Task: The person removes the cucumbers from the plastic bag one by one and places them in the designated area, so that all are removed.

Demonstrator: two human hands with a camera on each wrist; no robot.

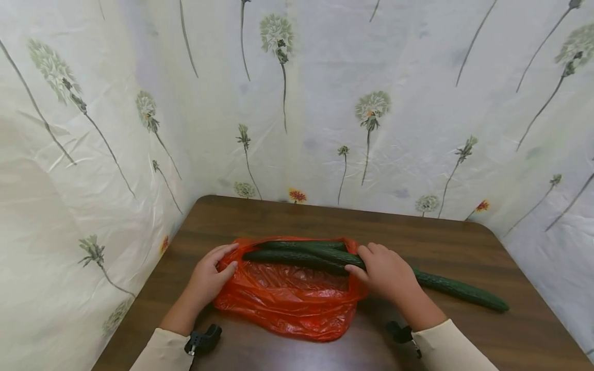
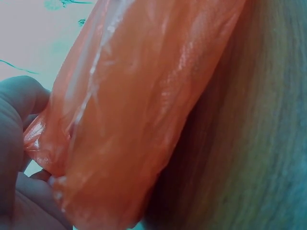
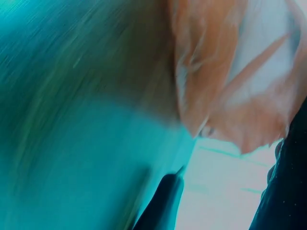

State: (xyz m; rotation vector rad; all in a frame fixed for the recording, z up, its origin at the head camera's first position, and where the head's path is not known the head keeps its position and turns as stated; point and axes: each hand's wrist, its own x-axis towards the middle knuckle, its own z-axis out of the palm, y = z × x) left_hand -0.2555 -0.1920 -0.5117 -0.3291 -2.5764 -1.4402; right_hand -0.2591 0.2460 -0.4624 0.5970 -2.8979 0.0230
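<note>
A red plastic bag [image 1: 297, 304] lies on the table, its mouth spread, with several dark green cucumbers [image 1: 292, 257] lying in the opening. At the bag's left rim, my left hand [image 1: 211, 273] pinches the thin plastic; the left wrist view shows the bag [image 2: 129, 115] bunched between thumb and fingers [image 2: 24, 96]. My right hand [image 1: 390, 273] grips a cucumber at the bag's right end, thumb in front and fingers behind. Beyond that hand, a cucumber length [image 1: 464, 291] stretches right over the table; the hand hides whether it joins the gripped one.
The brown wooden table [image 1: 464, 242] has rounded back corners. A pale curtain [image 1: 320, 103] printed with dandelions hangs behind and at the sides. Black wrist mounts [image 1: 204, 340] sit at both cuffs.
</note>
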